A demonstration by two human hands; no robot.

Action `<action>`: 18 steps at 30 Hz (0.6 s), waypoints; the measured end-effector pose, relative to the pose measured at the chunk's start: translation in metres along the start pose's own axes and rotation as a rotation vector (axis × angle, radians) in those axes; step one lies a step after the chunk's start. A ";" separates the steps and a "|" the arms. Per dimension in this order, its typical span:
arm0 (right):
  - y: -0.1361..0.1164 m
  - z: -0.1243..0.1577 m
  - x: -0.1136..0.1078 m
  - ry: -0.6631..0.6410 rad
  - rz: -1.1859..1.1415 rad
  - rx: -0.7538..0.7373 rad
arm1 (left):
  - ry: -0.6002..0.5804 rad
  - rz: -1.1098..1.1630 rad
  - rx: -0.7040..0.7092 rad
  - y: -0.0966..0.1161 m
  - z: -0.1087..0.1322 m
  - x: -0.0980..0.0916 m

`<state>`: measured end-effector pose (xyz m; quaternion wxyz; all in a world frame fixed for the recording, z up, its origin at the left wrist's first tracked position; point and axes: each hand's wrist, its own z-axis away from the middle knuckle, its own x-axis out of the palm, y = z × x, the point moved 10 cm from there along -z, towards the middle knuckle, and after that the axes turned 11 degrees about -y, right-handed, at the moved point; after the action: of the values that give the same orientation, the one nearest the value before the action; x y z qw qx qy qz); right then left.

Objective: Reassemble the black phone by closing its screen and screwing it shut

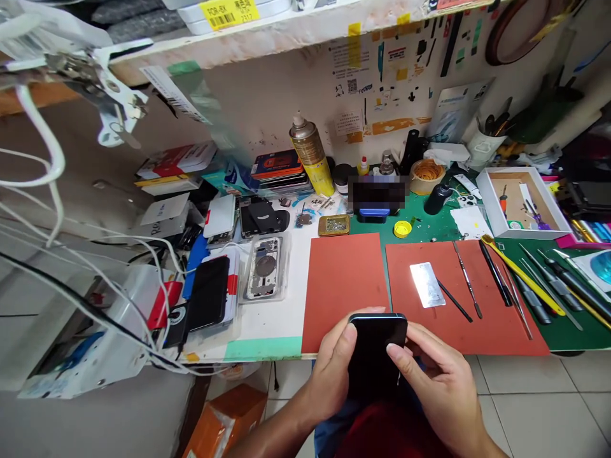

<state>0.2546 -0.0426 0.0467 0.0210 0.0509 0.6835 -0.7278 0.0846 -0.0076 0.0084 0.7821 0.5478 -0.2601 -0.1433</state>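
Note:
A black smartphone (377,350) is held upright-tilted just off the front edge of the workbench, its back or screen facing me. My left hand (330,372) wraps its left side and lower edge. My right hand (442,388) grips its right side, fingers pressed on the face. Just beyond the phone lies a red-orange silicone mat (344,292), with a second mat (477,318) to its right. That second mat carries a shiny metal plate (427,284) and a metal spudger (468,280). Neither hand touches them.
A bare phone housing in a clear case (264,267) and a black phone (209,292) lie left of the mats. Tweezers and screwdrivers (539,286) lie at right, beside a white tray (522,203). A spray can (311,152) stands at the back. White cables (95,254) hang at left.

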 end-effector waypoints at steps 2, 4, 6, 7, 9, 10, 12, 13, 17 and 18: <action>-0.004 -0.003 -0.002 0.013 0.000 -0.019 | 0.006 -0.027 0.020 0.001 -0.001 -0.002; -0.004 -0.006 -0.005 0.052 -0.019 -0.015 | -0.018 -0.072 0.045 0.003 -0.001 0.000; -0.002 -0.008 -0.007 0.073 -0.050 0.001 | -0.042 -0.119 0.067 0.004 0.000 0.002; -0.001 -0.009 -0.006 0.065 -0.070 0.012 | -0.048 -0.138 0.072 0.004 0.000 0.003; 0.000 -0.010 -0.003 0.033 -0.110 0.031 | -0.054 -0.155 0.078 0.004 0.001 0.003; 0.000 -0.010 -0.002 0.020 -0.125 0.036 | -0.059 -0.159 0.080 0.004 0.001 0.004; -0.001 -0.008 -0.002 0.005 -0.144 0.043 | -0.069 -0.167 0.084 0.004 0.001 0.005; -0.001 -0.008 -0.002 -0.001 -0.151 0.045 | -0.070 -0.172 0.087 0.004 0.001 0.006; -0.002 -0.008 -0.001 -0.023 -0.178 0.036 | -0.061 -0.189 0.096 0.006 0.002 0.006; -0.002 -0.008 -0.001 -0.026 -0.187 0.033 | -0.057 -0.190 0.097 0.006 0.002 0.005</action>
<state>0.2553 -0.0344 0.0485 -0.0390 -0.0219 0.6729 -0.7384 0.0875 -0.0102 0.0156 0.7298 0.6030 -0.2358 -0.2195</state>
